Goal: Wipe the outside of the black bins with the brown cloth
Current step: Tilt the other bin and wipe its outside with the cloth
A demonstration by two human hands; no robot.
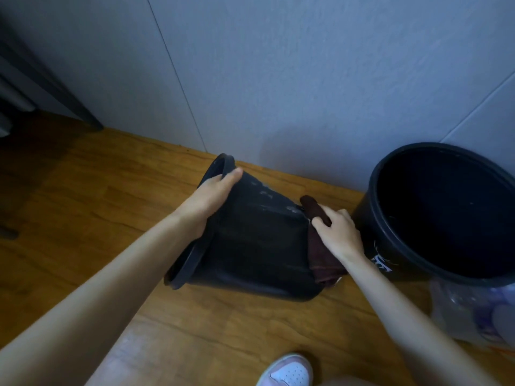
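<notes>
1. Left grip (214,196) is clamped on the rim of the tipped bin (259,240). Right grip (338,235) is closed round the brown cloth (323,260), pressing it against that bin's base end.
2. The bin lies on its side on the wooden floor (111,190) between my two grips, mouth toward the left one.
3. It looks like light, stiff plastic, smooth and apt to roll. I judge the rim the surest hold.
4. The cloth is soft and best kept wadded.
5. Its wall is matte black, with pale smears near the right grip. A second black bin (367,215) stands upright just beyond that grip.
</notes>
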